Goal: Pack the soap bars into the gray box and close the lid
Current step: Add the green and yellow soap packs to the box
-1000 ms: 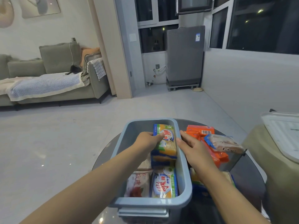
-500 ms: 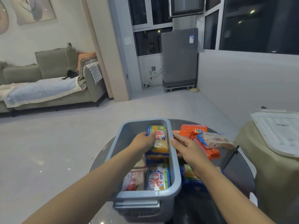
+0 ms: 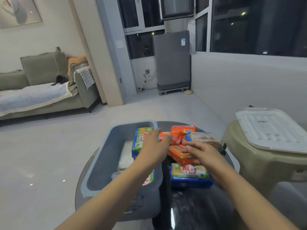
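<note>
The gray box (image 3: 99,165) stands open on the left of a dark round table (image 3: 196,211). Inside lie a yellow-green soap pack (image 3: 141,138), a white pack (image 3: 126,156) and another pack (image 3: 150,178) partly hidden by my left arm. My left hand (image 3: 156,145) reaches over the box's right rim, fingers apart, its tips at a small orange pack (image 3: 163,136). My right hand (image 3: 199,154) curls over an orange soap pack (image 3: 177,156) lying on the table. Further orange packs (image 3: 182,130), a pale pack (image 3: 203,137) and a yellow-blue pack (image 3: 189,175) lie beside the box.
The white lid (image 3: 272,130) rests on a beige plastic stool (image 3: 245,163) to the right of the table. A sofa (image 3: 46,90) stands far left across the pale floor. A gray appliance (image 3: 172,60) stands against the windows at the back.
Both hands have left the yellow-green pack in the box and moved right. My left hand now reaches the orange packs and my right hand has come down on one.
</note>
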A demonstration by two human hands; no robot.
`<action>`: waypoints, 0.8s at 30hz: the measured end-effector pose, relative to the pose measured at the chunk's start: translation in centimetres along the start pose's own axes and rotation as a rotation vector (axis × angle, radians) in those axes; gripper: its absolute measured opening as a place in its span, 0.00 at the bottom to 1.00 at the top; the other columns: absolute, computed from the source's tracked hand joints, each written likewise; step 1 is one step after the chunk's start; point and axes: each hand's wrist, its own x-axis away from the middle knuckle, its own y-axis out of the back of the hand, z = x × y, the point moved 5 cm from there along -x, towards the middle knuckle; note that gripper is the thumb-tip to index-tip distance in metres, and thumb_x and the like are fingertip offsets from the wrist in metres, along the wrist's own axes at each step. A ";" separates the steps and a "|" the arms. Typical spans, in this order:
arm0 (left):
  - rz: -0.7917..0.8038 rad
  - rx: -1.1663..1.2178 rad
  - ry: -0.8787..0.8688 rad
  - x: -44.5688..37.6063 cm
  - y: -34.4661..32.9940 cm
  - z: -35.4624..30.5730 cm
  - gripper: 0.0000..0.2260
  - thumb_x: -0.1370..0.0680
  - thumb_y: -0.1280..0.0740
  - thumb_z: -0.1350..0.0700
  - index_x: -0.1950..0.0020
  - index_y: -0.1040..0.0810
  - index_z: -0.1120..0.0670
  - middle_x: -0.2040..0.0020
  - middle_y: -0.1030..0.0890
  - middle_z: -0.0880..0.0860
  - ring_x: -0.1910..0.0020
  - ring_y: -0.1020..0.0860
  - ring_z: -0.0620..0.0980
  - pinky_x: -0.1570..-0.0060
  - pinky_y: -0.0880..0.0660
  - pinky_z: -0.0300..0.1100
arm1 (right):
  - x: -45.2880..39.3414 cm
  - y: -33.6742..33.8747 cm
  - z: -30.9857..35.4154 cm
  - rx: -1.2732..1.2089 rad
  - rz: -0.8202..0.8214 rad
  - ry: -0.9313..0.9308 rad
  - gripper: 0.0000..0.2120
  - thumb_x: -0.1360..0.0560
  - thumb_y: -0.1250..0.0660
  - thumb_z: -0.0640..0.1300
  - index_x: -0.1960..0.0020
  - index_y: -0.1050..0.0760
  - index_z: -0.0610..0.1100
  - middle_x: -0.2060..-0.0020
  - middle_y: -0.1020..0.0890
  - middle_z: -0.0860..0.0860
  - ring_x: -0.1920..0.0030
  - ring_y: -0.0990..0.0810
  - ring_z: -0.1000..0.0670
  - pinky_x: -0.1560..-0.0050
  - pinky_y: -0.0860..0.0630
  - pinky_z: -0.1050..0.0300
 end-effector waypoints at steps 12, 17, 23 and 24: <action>0.093 0.112 -0.004 1.3 -7.8 -0.5 0.23 0.22 0.39 0.49 0.27 0.35 0.51 0.28 0.31 0.52 0.32 0.30 0.50 0.33 0.33 0.46 | 0.9 6.4 -2.9 0.113 -0.111 -0.084 0.08 0.22 0.38 0.45 0.46 0.23 0.50 0.55 0.18 0.52 0.54 0.21 0.52 0.62 0.26 0.61; 0.062 0.130 0.065 0.2 -9.6 1.3 0.21 0.22 0.39 0.52 0.29 0.32 0.53 0.30 0.29 0.53 0.36 0.28 0.50 0.43 0.31 0.42 | -0.1 7.4 -3.8 0.124 -0.143 -0.121 0.07 0.23 0.38 0.46 0.48 0.22 0.51 0.56 0.18 0.52 0.56 0.21 0.53 0.63 0.26 0.61; -0.050 0.058 0.139 -1.0 -10.6 3.7 0.18 0.22 0.39 0.52 0.32 0.30 0.52 0.32 0.28 0.55 0.34 0.29 0.55 0.33 0.33 0.56 | -2.6 7.3 -5.0 0.169 -0.158 -0.169 0.08 0.23 0.37 0.47 0.47 0.23 0.48 0.57 0.19 0.51 0.58 0.21 0.53 0.66 0.28 0.62; -0.060 0.033 0.155 -1.1 -10.7 4.2 0.19 0.22 0.39 0.52 0.31 0.31 0.52 0.31 0.29 0.55 0.33 0.30 0.55 0.32 0.34 0.56 | -3.0 7.1 -5.2 0.184 -0.145 -0.185 0.07 0.24 0.37 0.47 0.48 0.23 0.48 0.57 0.20 0.51 0.59 0.22 0.53 0.66 0.28 0.62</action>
